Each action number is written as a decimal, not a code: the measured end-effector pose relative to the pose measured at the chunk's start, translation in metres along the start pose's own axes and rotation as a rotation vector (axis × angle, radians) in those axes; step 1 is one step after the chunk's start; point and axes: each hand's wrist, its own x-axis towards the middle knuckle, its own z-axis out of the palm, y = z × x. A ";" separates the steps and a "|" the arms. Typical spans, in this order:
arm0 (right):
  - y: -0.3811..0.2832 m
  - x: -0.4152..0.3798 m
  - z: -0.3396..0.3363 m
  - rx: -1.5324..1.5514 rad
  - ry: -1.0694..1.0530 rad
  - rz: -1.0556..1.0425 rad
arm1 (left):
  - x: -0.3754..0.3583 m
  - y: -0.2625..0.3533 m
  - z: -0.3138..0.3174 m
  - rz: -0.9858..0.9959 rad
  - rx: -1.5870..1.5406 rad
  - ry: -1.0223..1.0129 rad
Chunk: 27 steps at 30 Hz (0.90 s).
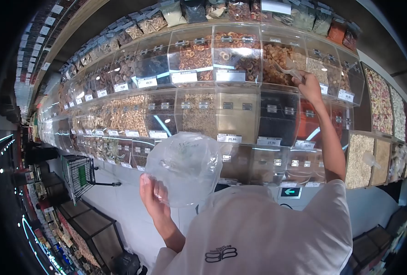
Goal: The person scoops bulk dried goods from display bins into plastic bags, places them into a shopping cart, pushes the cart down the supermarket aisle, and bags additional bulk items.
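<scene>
A clear plastic bag [185,167] hangs from my left hand [154,192], whose fingers are pinched on its left edge. The bag looks empty, with faint green print. My right hand [308,85] is at the upper right, closed around the handle of a translucent scoop [288,70]. The scoop's head reaches into an upper-row bin of brown dried pieces [276,57]. To the left of that bin is one with ring-shaped dried slices [236,50].
Rows of clear lidded bins with price tags [229,138] curve across the view. Packed bags [172,13] line the shelf above. A shopping cart [78,176] stands at the left. Another scoop [370,159] lies at the right. A green exit sign [290,192] is below the bins.
</scene>
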 end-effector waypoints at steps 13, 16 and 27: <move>0.029 -0.030 -0.001 0.204 -0.053 -0.023 | -0.024 -0.017 0.082 -0.073 0.121 -0.245; 0.030 -0.031 0.002 0.210 0.003 -0.056 | -0.031 -0.019 0.083 -0.079 0.117 -0.232; 0.002 -0.084 -0.090 0.324 -0.160 -0.304 | -0.046 -0.035 0.085 -0.207 0.141 -0.273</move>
